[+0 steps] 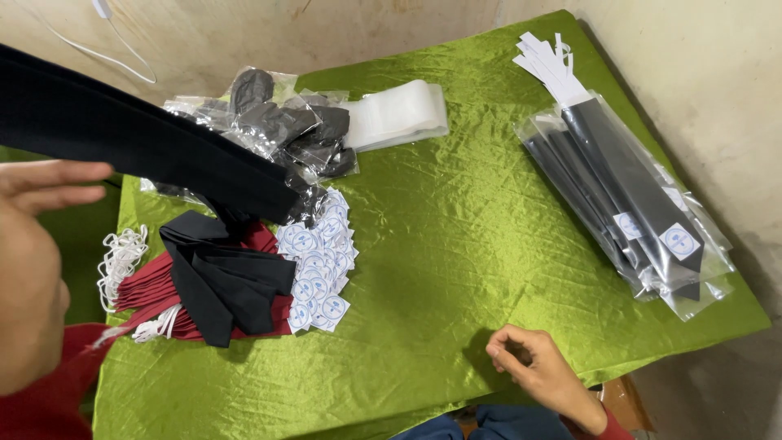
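Note:
My left hand (32, 269) is raised close to the camera at the left, fingers stretched out flat. A long black tie (163, 147) slants over the fingertips from the upper left down toward the table's middle. Whether the hand grips it is hidden. Its tip hangs over a stack of dark red ties (155, 285) with folded black ties (228, 281) on top. My right hand (538, 367) rests at the near edge of the green cloth (456, 236), fingers curled in, nothing in it.
Round white-and-blue stickers (322, 261) lie beside the tie stack. White elastic loops (122, 261) lie at the left. Bagged dark items (277, 122) and a clear plastic roll (399, 114) sit at the back. Bagged black ties (627, 204) with white strips (550, 65) lie by the right wall.

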